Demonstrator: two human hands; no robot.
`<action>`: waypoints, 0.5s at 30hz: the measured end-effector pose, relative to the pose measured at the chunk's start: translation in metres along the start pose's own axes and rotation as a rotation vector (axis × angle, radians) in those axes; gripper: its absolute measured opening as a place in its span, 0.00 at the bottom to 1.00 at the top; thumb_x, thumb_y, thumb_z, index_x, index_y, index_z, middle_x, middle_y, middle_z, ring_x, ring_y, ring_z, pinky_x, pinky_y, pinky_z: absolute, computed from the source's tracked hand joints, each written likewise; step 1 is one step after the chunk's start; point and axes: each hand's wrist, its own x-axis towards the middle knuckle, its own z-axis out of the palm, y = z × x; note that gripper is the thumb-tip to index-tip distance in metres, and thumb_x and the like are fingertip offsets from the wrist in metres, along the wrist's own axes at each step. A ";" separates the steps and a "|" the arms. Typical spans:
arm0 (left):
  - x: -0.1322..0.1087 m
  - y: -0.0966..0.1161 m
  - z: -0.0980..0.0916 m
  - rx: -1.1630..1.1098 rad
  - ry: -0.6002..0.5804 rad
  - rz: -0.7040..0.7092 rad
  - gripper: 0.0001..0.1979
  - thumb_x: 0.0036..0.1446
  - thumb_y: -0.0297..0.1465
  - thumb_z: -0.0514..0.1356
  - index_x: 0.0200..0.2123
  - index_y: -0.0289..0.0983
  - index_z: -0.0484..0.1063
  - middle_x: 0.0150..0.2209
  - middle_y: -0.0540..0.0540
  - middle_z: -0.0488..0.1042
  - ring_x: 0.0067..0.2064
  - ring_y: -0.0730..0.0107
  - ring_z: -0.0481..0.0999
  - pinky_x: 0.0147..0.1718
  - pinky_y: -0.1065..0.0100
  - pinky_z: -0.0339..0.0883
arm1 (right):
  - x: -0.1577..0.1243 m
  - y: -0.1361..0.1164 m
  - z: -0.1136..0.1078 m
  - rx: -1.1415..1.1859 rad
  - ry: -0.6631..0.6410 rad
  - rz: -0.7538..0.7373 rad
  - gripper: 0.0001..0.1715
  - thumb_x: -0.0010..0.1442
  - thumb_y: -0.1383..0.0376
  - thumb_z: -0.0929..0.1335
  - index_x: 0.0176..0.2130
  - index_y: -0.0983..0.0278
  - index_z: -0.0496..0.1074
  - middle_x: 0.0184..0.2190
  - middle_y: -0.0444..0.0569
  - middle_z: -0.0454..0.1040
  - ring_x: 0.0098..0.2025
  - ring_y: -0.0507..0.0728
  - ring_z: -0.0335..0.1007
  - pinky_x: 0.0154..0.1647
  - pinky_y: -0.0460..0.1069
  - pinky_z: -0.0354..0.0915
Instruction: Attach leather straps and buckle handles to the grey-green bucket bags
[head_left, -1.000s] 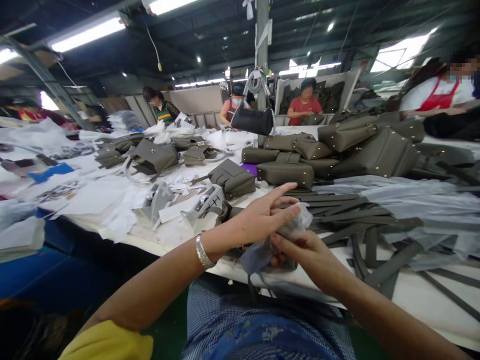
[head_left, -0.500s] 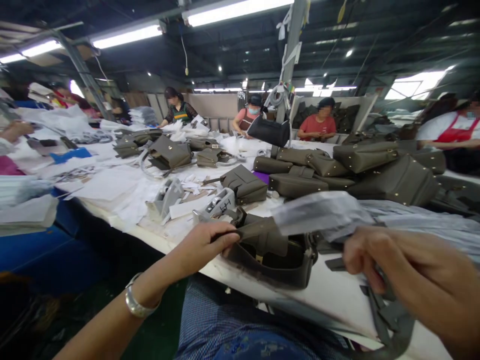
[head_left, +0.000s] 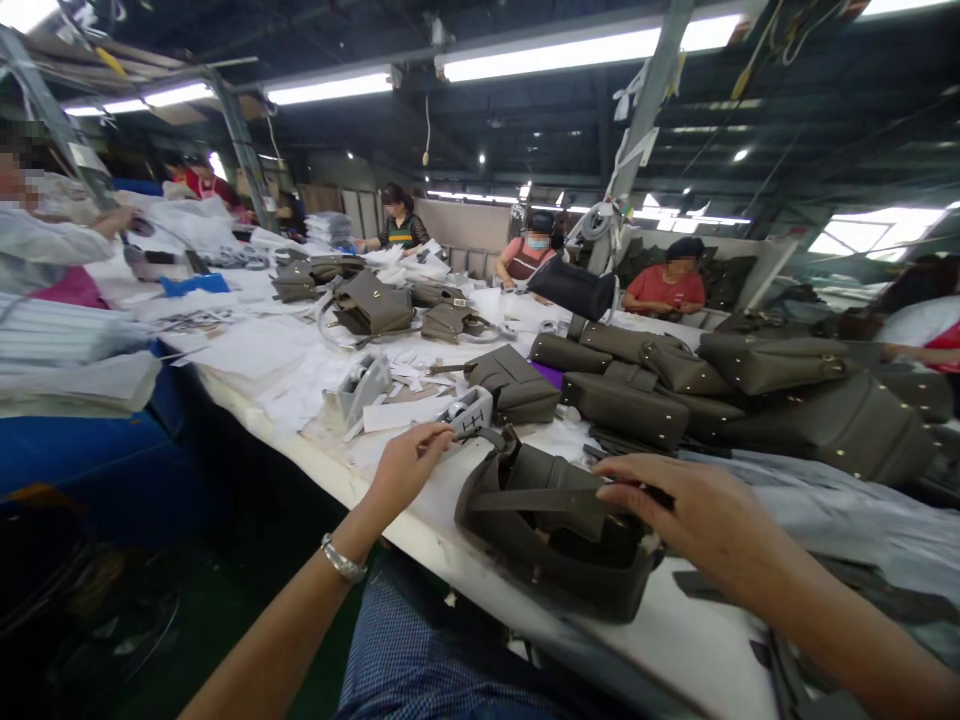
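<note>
An olive-brown handbag (head_left: 555, 560) sits at the table's front edge, its mouth facing up and a flat strap (head_left: 536, 502) lying across it. My right hand (head_left: 679, 505) is at the bag's right side, thumb and fingers closed on the strap's end. My left hand (head_left: 409, 470) is beside a grey tape dispenser (head_left: 472, 412), left of the bag. Its fingertips are pinched together; what lies between them is too small to tell. A bracelet (head_left: 343, 558) is on the left wrist.
More olive handbags are piled at the right (head_left: 780, 400), and others stand mid-table (head_left: 510, 385). A second tape dispenser (head_left: 358, 392) stands near paper scraps. Translucent wrapping (head_left: 825, 490) lies right of my bag. Several co-workers sit around the table; one (head_left: 664, 285) wears red.
My left hand has left the bag's edge and moved to the tape dispenser. The right hand no longer has the blurred translucent sheet by it and is now on the bag. The view has shifted left.
</note>
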 end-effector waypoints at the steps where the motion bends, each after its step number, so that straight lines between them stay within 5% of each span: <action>1: 0.003 -0.014 -0.005 -0.052 0.069 -0.077 0.11 0.57 0.39 0.63 0.40 0.40 0.78 0.42 0.44 0.80 0.44 0.58 0.78 0.43 0.63 0.72 | 0.002 0.008 -0.002 0.095 -0.015 0.047 0.19 0.65 0.53 0.64 0.45 0.57 0.78 0.43 0.48 0.82 0.42 0.63 0.79 0.42 0.54 0.72; 3: 0.006 -0.035 -0.007 -0.147 0.101 -0.192 0.14 0.54 0.39 0.65 0.41 0.38 0.77 0.40 0.43 0.80 0.39 0.60 0.79 0.33 0.66 0.73 | 0.006 0.021 -0.004 0.296 -0.027 0.145 0.23 0.65 0.49 0.63 0.44 0.59 0.78 0.37 0.48 0.81 0.39 0.61 0.77 0.39 0.52 0.70; 6: 0.003 -0.049 0.005 -0.315 -0.010 -0.328 0.19 0.52 0.42 0.67 0.41 0.34 0.77 0.40 0.39 0.80 0.32 0.63 0.79 0.24 0.70 0.70 | 0.012 0.030 0.000 0.641 -0.039 0.260 0.29 0.65 0.44 0.60 0.40 0.62 0.76 0.22 0.45 0.71 0.25 0.55 0.66 0.27 0.48 0.63; 10: 0.003 -0.054 0.035 -0.625 -0.064 -0.421 0.22 0.57 0.46 0.63 0.44 0.34 0.76 0.48 0.34 0.78 0.38 0.65 0.81 0.28 0.72 0.71 | 0.018 0.030 0.011 0.953 -0.102 0.299 0.28 0.62 0.44 0.65 0.24 0.64 0.67 0.20 0.42 0.62 0.23 0.50 0.54 0.24 0.46 0.56; 15: 0.018 -0.051 0.052 -0.900 0.081 -0.320 0.19 0.62 0.44 0.60 0.54 0.44 0.71 0.56 0.45 0.74 0.47 0.74 0.76 0.33 0.80 0.68 | 0.022 0.024 0.011 0.997 -0.145 0.356 0.23 0.61 0.47 0.68 0.29 0.64 0.70 0.20 0.41 0.61 0.22 0.49 0.51 0.21 0.44 0.50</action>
